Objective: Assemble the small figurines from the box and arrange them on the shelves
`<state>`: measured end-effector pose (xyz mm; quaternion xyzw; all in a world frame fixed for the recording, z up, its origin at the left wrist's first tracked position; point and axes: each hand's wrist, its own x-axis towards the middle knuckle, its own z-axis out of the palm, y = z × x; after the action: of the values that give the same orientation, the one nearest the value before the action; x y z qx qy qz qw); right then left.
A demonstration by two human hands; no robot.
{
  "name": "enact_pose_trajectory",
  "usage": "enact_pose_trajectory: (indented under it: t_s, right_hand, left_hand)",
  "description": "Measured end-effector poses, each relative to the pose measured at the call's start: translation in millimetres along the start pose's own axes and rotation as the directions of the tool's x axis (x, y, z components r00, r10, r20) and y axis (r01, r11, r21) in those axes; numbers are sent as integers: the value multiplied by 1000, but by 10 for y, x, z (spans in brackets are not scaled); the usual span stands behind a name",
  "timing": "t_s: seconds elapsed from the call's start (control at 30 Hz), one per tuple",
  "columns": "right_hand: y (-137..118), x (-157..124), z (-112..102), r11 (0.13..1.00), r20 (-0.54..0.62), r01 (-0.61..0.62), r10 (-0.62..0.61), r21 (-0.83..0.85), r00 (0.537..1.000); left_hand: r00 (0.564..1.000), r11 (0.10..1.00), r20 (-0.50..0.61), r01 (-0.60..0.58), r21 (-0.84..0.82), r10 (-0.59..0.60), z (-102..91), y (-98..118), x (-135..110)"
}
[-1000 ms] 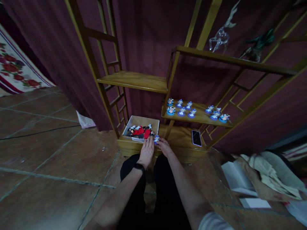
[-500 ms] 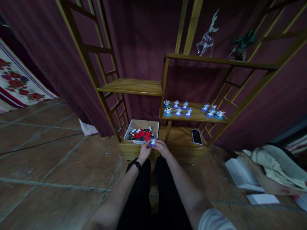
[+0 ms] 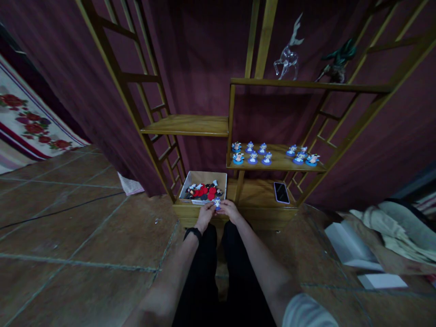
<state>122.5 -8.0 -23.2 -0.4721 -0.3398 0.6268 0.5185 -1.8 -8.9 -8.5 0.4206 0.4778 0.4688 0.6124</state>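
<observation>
My left hand (image 3: 205, 214) and my right hand (image 3: 230, 210) meet in front of the lowest wooden shelf, fingers pinched together on a small figurine with a blue base (image 3: 217, 204). Just behind them stands an open cardboard box (image 3: 204, 176) holding several red, black and white figurines. On the shelf board (image 3: 279, 164) above to the right stand several more blue-based figurines (image 3: 252, 152) in rows. My left wrist wears a dark band.
A phone (image 3: 281, 192) lies flat on the bottom board at right. A glass deer (image 3: 288, 53) and a dark green figure (image 3: 337, 59) stand on the top shelf. White boxes and cloth (image 3: 384, 227) lie on the tiled floor at right. A flowered rug (image 3: 23, 131) is at left.
Both hands have drawn together from resting near the box edge and now pinch the figurine between them. The view has shifted slightly back and up.
</observation>
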Motion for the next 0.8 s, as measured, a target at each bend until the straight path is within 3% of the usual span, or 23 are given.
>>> enact_pose_trajectory:
  t_s: [0.8]
  right_hand:
    - [-49,-34,1,993,8,-25,26,-115,1000]
  left_hand:
    - [999,996,4,46,74,-46,-46,6,3]
